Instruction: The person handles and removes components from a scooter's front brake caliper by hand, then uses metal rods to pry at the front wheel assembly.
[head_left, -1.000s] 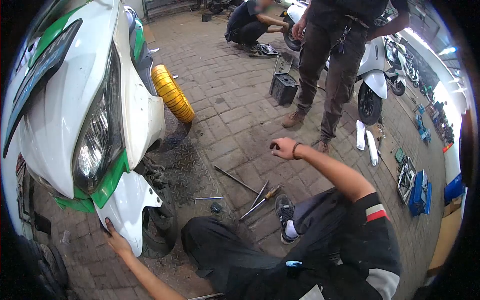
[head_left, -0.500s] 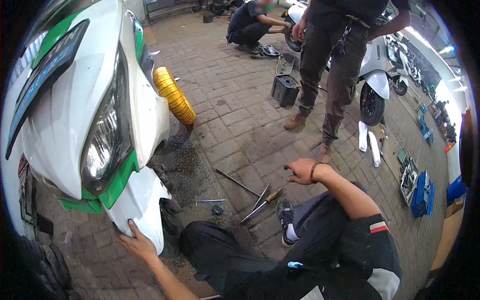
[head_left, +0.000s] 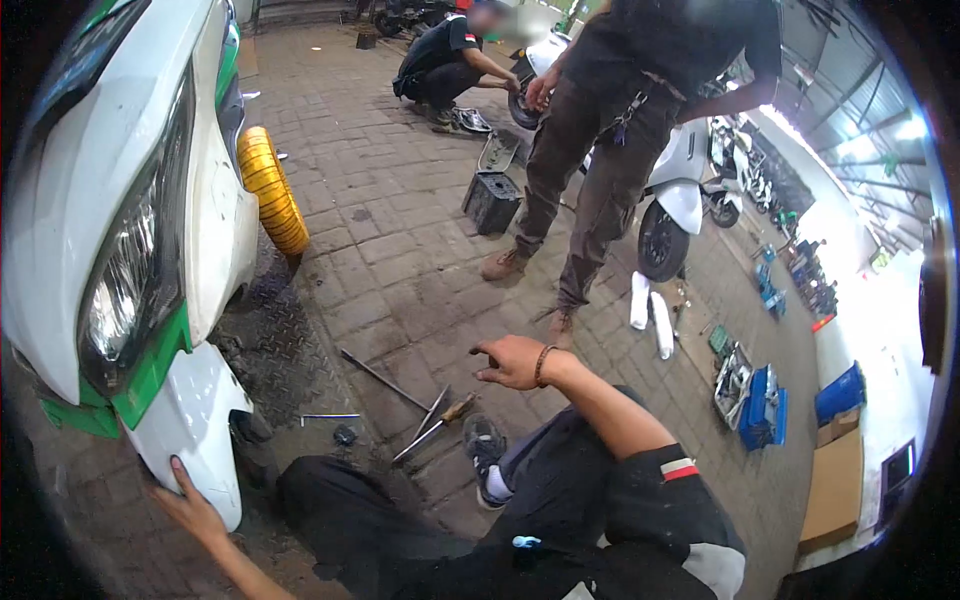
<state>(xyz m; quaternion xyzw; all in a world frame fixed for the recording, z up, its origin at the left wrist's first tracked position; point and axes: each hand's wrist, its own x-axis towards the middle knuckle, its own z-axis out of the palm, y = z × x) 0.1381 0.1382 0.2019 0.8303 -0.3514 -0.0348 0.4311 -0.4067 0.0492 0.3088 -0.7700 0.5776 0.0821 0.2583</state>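
My left hand (head_left: 190, 508) grips the lower end of the white front fender (head_left: 200, 410) of a white and green scooter (head_left: 120, 170), the thumb lying on its face and the fingers round the edge, partly hidden. Above my bent knee, my right hand (head_left: 512, 362) hangs in the air with a beaded bracelet at the wrist. Its fingers are loosely bent and apart, holding nothing. On the floor below it lie a screwdriver with a brown handle (head_left: 458, 408) and a long dark metal bar (head_left: 385, 382). A thin rod (head_left: 330, 416) and a small black part (head_left: 345, 435) lie nearer the fender.
A person (head_left: 610, 150) stands just ahead, and another (head_left: 445, 70) crouches behind by a scooter wheel. A black box (head_left: 492, 203) stands on the paving. Blue toolbox (head_left: 762, 408) and cardboard (head_left: 835, 490) are at right. A yellow wrapped tyre (head_left: 270, 190) is beside the scooter.
My view has turned to the right, so everything sits further left in the picture. Both hands keep nearly the same pose, the left still on the fender.
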